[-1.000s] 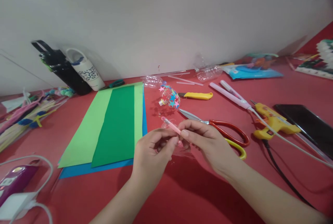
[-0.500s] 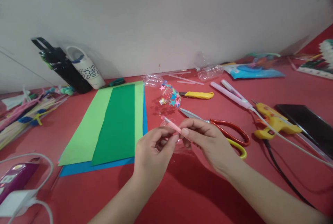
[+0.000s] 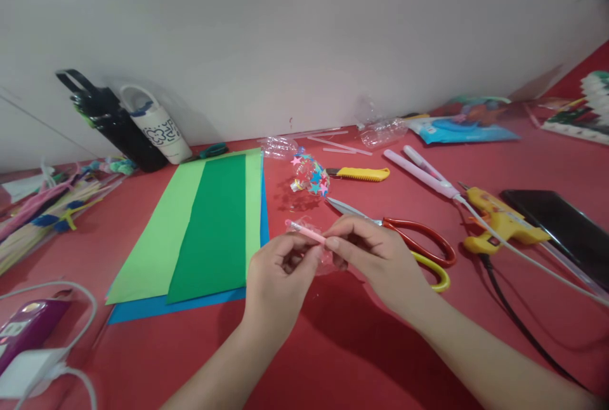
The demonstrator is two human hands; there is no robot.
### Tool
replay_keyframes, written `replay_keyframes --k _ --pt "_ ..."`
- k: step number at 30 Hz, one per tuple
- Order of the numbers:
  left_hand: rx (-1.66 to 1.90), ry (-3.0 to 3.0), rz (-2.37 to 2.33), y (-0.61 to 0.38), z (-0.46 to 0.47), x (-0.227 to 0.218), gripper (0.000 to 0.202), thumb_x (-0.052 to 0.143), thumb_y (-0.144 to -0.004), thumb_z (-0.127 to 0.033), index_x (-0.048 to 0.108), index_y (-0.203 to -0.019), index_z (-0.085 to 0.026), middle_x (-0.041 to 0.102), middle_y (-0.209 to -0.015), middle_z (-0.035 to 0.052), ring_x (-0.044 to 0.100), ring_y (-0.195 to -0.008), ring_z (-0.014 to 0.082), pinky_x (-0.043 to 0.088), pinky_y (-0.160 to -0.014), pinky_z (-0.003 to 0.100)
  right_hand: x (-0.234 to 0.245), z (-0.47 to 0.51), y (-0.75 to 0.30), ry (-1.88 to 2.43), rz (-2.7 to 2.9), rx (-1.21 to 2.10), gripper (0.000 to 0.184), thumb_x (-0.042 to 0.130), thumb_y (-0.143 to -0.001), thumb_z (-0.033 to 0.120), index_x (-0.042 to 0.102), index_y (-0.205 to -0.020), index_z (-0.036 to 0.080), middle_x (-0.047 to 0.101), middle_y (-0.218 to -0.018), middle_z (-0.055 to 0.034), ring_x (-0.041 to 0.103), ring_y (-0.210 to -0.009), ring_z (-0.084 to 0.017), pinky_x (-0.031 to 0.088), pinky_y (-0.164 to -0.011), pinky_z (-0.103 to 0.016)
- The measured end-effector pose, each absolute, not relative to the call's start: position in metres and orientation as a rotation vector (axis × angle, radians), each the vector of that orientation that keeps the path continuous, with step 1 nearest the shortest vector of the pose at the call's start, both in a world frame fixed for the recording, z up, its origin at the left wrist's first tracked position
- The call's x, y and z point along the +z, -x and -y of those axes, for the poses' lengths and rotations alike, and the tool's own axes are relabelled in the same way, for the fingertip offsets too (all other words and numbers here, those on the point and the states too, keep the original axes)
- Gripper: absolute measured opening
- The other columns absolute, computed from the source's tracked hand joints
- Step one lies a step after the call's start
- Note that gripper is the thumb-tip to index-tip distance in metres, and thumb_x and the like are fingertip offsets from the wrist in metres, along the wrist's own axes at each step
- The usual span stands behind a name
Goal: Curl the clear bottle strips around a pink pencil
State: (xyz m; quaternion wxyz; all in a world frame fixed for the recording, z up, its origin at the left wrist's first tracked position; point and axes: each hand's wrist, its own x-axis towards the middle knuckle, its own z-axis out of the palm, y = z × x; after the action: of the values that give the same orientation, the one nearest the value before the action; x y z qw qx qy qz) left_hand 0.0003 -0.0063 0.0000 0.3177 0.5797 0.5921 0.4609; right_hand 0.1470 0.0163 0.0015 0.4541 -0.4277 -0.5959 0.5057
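Observation:
A pink pencil (image 3: 308,233) with a pale metal band and a pink eraser tip slants up to the left between my hands. My right hand (image 3: 378,257) pinches it between thumb and fingertips. The closed fingers of my left hand (image 3: 283,270) grip it from the near side; most of its lower part is hidden. Below my fingers lies crumpled clear plastic (image 3: 330,266) on the red table (image 3: 328,346). Just beyond is a clear plastic piece covered in coloured stars (image 3: 313,175). Red-and-yellow-handled scissors (image 3: 419,226) lie partly behind my right hand.
Green and blue paper sheets (image 3: 219,226) lie at left, with a black bottle (image 3: 121,127) and white bottle (image 3: 162,131) behind. A yellow cutter (image 3: 364,174), pink flat iron (image 3: 421,172), corded yellow glue gun (image 3: 499,226) and black phone (image 3: 561,232) lie to the right.
The pencil's eraser end has swung down and to the left, so the pencil lies flatter. Both hands still hold it in nearly the same place.

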Motion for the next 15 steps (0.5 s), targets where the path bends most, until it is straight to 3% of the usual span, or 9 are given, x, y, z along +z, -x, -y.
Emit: replay_keyframes --k 8,15 --pt "1.196 -1.235 -1.404 -0.0030 0.0032 0.0044 0.006 0.062 -0.071 -0.021 0.065 -0.070 -0.016 0.057 -0.054 -0.0036 0.041 -0.038 0.0042 0.032 -0.035 0.016 0.0019 -0.0167 -0.1452 1.009 1.387 1.354 0.010 0.061 -0.079 0.022 0.062 -0.069 0.019 0.060 -0.060 0.0023 0.054 -0.055 -0.010 0.045 -0.054 -0.022" --pt "1.235 -1.235 -1.380 -0.0023 0.0031 0.0020 0.007 0.063 -0.070 -0.021 0.062 -0.066 -0.015 0.054 -0.052 -0.0048 0.041 -0.038 0.0038 0.033 -0.037 0.016 -0.0051 -0.0172 -0.1448 0.946 1.259 1.522 0.011 0.065 -0.079 0.025 0.063 -0.070 0.018 0.060 -0.060 0.0025 0.053 -0.054 -0.009 0.045 -0.055 -0.022"
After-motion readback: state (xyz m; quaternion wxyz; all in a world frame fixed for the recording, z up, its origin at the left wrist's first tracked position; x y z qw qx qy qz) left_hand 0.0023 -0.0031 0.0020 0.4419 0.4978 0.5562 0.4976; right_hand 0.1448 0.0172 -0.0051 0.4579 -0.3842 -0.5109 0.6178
